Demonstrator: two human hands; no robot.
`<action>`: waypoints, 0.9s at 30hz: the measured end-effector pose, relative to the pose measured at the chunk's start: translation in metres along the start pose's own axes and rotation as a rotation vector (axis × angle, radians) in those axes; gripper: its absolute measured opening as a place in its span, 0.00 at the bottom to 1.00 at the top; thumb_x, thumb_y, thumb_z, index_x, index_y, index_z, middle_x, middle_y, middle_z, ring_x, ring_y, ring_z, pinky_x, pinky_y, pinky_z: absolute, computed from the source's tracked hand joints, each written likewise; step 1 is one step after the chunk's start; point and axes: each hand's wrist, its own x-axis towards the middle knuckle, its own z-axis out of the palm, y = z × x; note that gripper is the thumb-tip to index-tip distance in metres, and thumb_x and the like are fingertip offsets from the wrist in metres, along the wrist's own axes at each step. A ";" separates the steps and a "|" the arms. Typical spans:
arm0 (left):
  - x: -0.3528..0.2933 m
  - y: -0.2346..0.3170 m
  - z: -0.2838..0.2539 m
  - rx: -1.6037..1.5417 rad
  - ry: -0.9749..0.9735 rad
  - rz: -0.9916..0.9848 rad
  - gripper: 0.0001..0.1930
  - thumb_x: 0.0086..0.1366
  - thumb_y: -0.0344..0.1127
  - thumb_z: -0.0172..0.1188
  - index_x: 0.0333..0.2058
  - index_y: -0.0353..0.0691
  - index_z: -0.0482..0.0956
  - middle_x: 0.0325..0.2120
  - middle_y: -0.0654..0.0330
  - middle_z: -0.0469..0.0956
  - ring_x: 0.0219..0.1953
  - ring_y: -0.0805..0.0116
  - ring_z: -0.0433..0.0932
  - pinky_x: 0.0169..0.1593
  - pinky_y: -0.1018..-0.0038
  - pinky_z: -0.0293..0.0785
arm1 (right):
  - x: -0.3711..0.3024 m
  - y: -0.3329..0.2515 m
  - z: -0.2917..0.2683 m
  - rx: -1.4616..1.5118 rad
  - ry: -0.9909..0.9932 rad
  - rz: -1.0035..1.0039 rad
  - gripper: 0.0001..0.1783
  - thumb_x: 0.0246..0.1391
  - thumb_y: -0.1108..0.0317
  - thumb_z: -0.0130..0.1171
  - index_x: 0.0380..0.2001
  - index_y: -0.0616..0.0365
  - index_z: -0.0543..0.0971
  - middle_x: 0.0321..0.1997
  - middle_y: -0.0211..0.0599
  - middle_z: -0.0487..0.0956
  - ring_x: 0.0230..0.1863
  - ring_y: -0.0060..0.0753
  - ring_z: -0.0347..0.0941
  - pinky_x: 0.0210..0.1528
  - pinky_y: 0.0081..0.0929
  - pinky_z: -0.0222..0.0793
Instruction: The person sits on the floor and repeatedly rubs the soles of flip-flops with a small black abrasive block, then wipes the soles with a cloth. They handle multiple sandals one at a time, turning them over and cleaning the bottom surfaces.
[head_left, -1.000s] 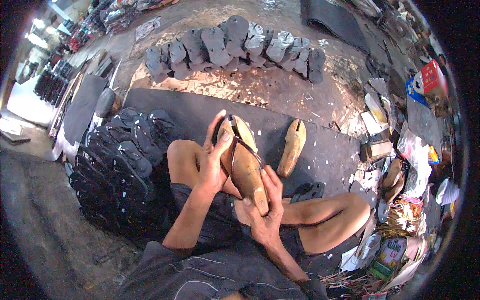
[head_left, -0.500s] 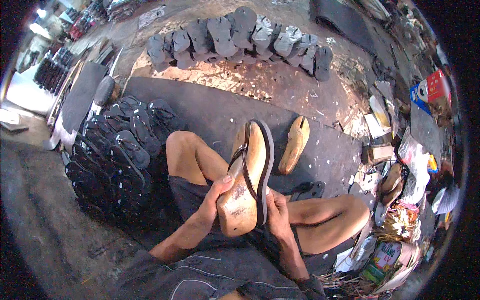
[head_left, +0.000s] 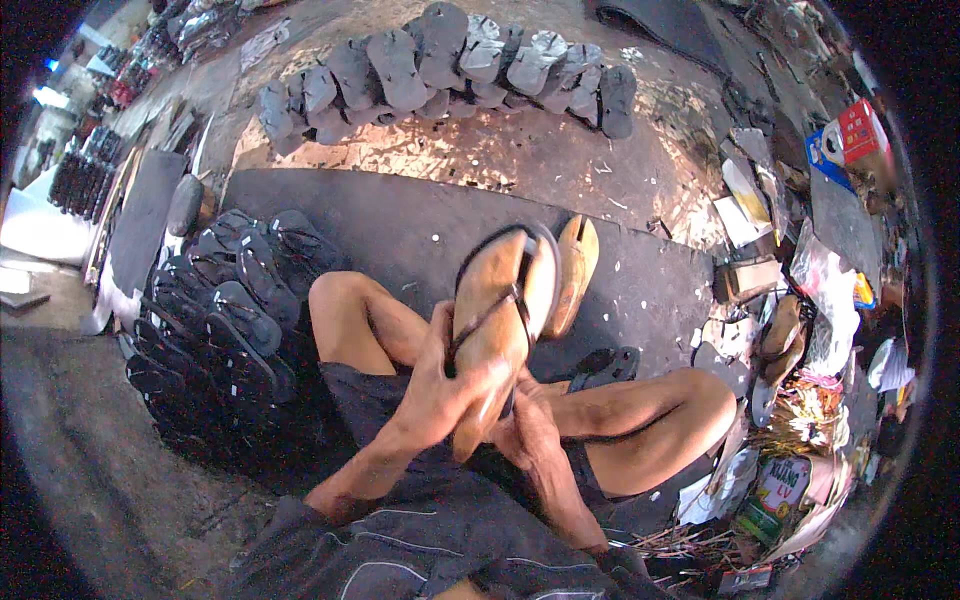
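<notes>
A worn floor point(head_left: 70, 420) spread under everything, and on it a dark mat point(head_left: 380, 210) lay around the seated person's folded legs point(head_left: 640, 430). At nine o'clock a heap of black sandals point(head_left: 245, 310) was piled by one knee, and at twelve o'clock, beyond the mat, stood a long row of grey soles point(head_left: 400, 75). Smaller than these, a red and blue box point(head_left: 862, 135) sat out at two o'clock, and a clear plastic bag point(head_left: 830, 290) lay at three. In the middle of the view was a wooden foot form point(head_left: 490, 280), its toe end toward one o'clock and its heel toward seven, with a sandal point(head_left: 546, 275) fitted along it, the sole's edge showing past the toe. A second foot form point(head_left: 575, 270) lay on the mat just beyond, at two o'clock from the first. The left hand point(head_left: 435, 395) was wrapped around the held form below the strap point(head_left: 487, 322), thumb along its side. The right hand point(head_left: 525, 425) was curled beside the heel; its fingers were partly hidden, so its grip could not be told.
</notes>
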 end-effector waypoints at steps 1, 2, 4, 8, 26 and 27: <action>0.008 0.001 0.002 -0.078 0.010 -0.042 0.38 0.65 0.46 0.71 0.65 0.32 0.62 0.56 0.50 0.71 0.61 0.63 0.71 0.66 0.64 0.69 | 0.013 0.012 -0.019 -0.135 0.058 -0.178 0.28 0.76 0.58 0.58 0.70 0.59 0.67 0.56 0.41 0.83 0.53 0.36 0.83 0.61 0.39 0.80; 0.014 0.001 0.002 -0.157 0.017 -0.089 0.38 0.66 0.46 0.71 0.65 0.32 0.61 0.56 0.50 0.71 0.61 0.63 0.71 0.66 0.64 0.70 | 0.018 0.013 -0.018 -0.267 0.122 -0.356 0.31 0.74 0.58 0.60 0.72 0.58 0.64 0.55 0.42 0.84 0.54 0.38 0.83 0.62 0.40 0.78; 0.017 -0.004 0.005 -0.013 0.014 0.001 0.41 0.70 0.47 0.70 0.68 0.30 0.58 0.60 0.48 0.69 0.65 0.61 0.69 0.68 0.65 0.69 | -0.008 -0.015 -0.008 -0.334 -0.070 -0.463 0.44 0.70 0.60 0.66 0.78 0.58 0.52 0.56 0.45 0.82 0.55 0.42 0.82 0.65 0.41 0.75; 0.018 -0.006 0.012 0.126 -0.117 0.205 0.32 0.77 0.47 0.62 0.68 0.31 0.63 0.58 0.52 0.74 0.62 0.65 0.72 0.65 0.67 0.71 | -0.021 -0.038 0.019 -0.832 -0.093 -0.812 0.68 0.47 0.75 0.76 0.80 0.60 0.38 0.72 0.48 0.66 0.74 0.49 0.64 0.75 0.43 0.61; 0.027 -0.125 -0.047 -0.495 -0.326 -0.069 0.31 0.73 0.33 0.61 0.72 0.39 0.64 0.66 0.52 0.72 0.69 0.60 0.70 0.73 0.60 0.67 | -0.028 -0.062 0.031 -0.701 -0.285 -0.584 0.68 0.51 0.73 0.68 0.82 0.57 0.30 0.81 0.51 0.50 0.83 0.49 0.47 0.81 0.49 0.50; 0.032 -0.098 -0.048 -0.693 -0.232 -0.140 0.31 0.74 0.31 0.57 0.73 0.38 0.61 0.66 0.52 0.72 0.68 0.59 0.71 0.74 0.62 0.65 | -0.022 -0.054 0.029 -0.689 -0.260 -0.599 0.67 0.52 0.78 0.64 0.82 0.55 0.29 0.82 0.51 0.49 0.83 0.48 0.47 0.81 0.47 0.51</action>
